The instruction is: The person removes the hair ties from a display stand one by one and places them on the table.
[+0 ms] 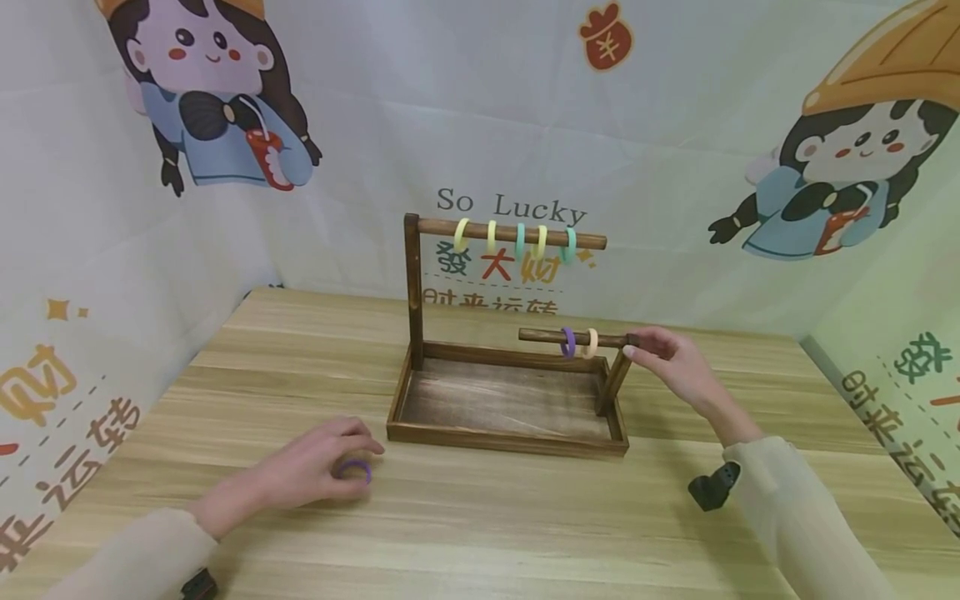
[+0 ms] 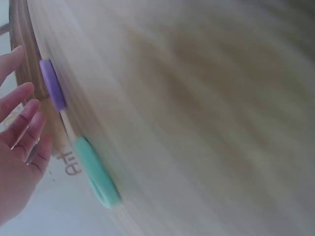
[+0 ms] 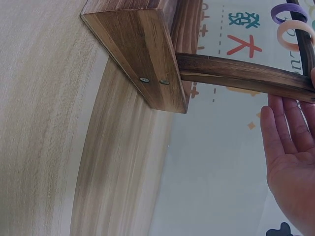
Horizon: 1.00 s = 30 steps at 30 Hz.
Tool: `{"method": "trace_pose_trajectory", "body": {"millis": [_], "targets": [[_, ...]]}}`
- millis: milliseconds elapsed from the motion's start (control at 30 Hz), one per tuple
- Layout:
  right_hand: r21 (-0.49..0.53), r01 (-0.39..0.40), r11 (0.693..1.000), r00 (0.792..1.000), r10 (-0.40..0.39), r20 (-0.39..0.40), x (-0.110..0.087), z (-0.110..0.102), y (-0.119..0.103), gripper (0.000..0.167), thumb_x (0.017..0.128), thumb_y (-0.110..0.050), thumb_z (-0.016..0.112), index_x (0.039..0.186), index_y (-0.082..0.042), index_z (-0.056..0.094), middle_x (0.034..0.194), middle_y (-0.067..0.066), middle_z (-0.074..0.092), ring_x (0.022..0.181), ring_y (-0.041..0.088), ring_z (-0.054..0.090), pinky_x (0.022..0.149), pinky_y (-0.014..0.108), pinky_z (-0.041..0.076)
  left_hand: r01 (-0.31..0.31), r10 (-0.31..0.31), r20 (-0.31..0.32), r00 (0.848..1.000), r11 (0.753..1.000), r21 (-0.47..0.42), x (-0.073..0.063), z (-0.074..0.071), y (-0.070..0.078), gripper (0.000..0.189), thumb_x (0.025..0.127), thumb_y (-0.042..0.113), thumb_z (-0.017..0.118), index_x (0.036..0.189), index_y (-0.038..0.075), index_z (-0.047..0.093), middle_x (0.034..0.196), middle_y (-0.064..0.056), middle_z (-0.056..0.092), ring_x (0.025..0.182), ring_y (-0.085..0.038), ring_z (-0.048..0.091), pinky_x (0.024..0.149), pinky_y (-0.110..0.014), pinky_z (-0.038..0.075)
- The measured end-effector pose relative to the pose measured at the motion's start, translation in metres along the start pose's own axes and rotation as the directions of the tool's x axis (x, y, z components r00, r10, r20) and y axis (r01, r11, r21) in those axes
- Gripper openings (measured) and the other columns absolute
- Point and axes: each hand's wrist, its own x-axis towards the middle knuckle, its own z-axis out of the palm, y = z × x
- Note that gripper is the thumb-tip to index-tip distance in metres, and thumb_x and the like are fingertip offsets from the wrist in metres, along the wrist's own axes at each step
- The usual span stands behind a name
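A dark wooden stand [image 1: 506,443] has a tray base, a tall post with a long bar and a short post with a low bar. My right hand [image 1: 675,367] pinches the top of the short post, thumb in front and fingers behind. On the low bar hang a purple ring [image 1: 568,343] and a peach ring [image 1: 592,343]. My left hand [image 1: 315,467] hovers low over the table, fingers spread and slightly bent. Near its fingertips lies another purple ring [image 2: 52,84]. A green ring [image 2: 97,172] lies beside that in the left wrist view, hidden under the hand from above.
Yellow rings [image 1: 462,236] and green rings [image 1: 572,246] hang along the tall bar [image 1: 435,226]. The stand rests on a wood-grain table [image 1: 480,517]. A printed cloth [image 1: 360,167] hangs behind the table and at both sides.
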Motion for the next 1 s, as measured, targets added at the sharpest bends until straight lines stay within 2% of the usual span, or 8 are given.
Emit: {"method": "trace_pose_trajectory", "body": {"millis": [100, 300, 467, 700, 867, 1000], "targets": [[0.003, -0.001, 1.0, 1.0, 0.001, 0.002, 0.0, 0.0, -0.001, 0.045, 0.088, -0.031, 0.054, 0.12, 0.001, 0.049, 0.113, 0.017, 0.054, 0.102, 0.026, 0.05, 0.083, 0.039, 0.043, -0.013, 0.014, -0.012, 1.0, 1.0, 0.006, 0.008, -0.002, 0.007, 0.036, 0.072, 0.026, 0.071, 0.102, 0.008, 0.063, 0.097, 0.006, 0.052, 0.089, -0.011, 0.048, 0.077, -0.032, 0.044], [0.01, -0.006, 1.0, 1.0, 0.006, 0.005, 0.0, 0.0, -0.002, 0.043, 0.089, -0.027, 0.053, 0.122, 0.001, 0.048, 0.115, 0.018, 0.053, 0.104, 0.027, 0.049, 0.084, 0.04, 0.042, 0.03, -0.032, -0.017, 0.999, 0.997, -0.069, 0.028, -0.004, 0.023, 0.034, 0.077, 0.028, 0.068, 0.106, 0.012, 0.061, 0.104, 0.006, 0.052, 0.095, -0.012, 0.049, 0.08, -0.033, 0.044], [0.007, -0.008, 1.0, 1.0, 0.008, 0.005, -0.001, 0.0, -0.003, 0.044, 0.089, -0.028, 0.053, 0.122, 0.001, 0.048, 0.115, 0.018, 0.053, 0.105, 0.027, 0.049, 0.084, 0.039, 0.042, -0.003, -0.005, -0.056, 0.998, 0.989, -0.147, 0.045, -0.002, 0.034, 0.035, 0.078, 0.027, 0.067, 0.109, 0.013, 0.059, 0.106, 0.006, 0.051, 0.098, -0.012, 0.048, 0.083, -0.034, 0.043], [0.013, -0.004, 1.0, 1.0, 0.004, 0.004, -0.001, 0.001, -0.002, 0.044, 0.089, -0.027, 0.054, 0.122, 0.001, 0.048, 0.114, 0.017, 0.053, 0.104, 0.026, 0.05, 0.083, 0.038, 0.043, -0.037, 0.016, -0.075, 0.997, 0.958, -0.285, 0.066, 0.005, 0.041, 0.037, 0.082, 0.025, 0.063, 0.115, 0.009, 0.055, 0.11, 0.005, 0.052, 0.101, -0.012, 0.049, 0.086, -0.03, 0.042], [0.011, 0.001, 1.0, 1.0, -0.001, 0.003, 0.0, 0.001, 0.0, 0.043, 0.089, -0.026, 0.054, 0.122, 0.001, 0.049, 0.114, 0.016, 0.054, 0.103, 0.024, 0.05, 0.082, 0.033, 0.044, -0.017, -0.015, -0.08, 0.997, 0.923, -0.385, 0.081, 0.008, 0.043, 0.042, 0.084, 0.026, 0.061, 0.121, 0.008, 0.05, 0.115, -0.002, 0.051, 0.1, -0.018, 0.05, 0.081, -0.033, 0.046], [0.009, 0.002, 1.0, 1.0, -0.002, 0.003, 0.0, 0.0, 0.001, 0.042, 0.089, -0.026, 0.053, 0.122, 0.001, 0.048, 0.114, 0.016, 0.053, 0.103, 0.023, 0.05, 0.081, 0.029, 0.044, -0.026, -0.029, -0.117, 0.993, 0.898, -0.439, 0.093, 0.009, 0.044, 0.046, 0.083, 0.021, 0.063, 0.124, 0.006, 0.047, 0.114, -0.004, 0.051, 0.1, -0.02, 0.05, 0.077, -0.032, 0.048]]}}
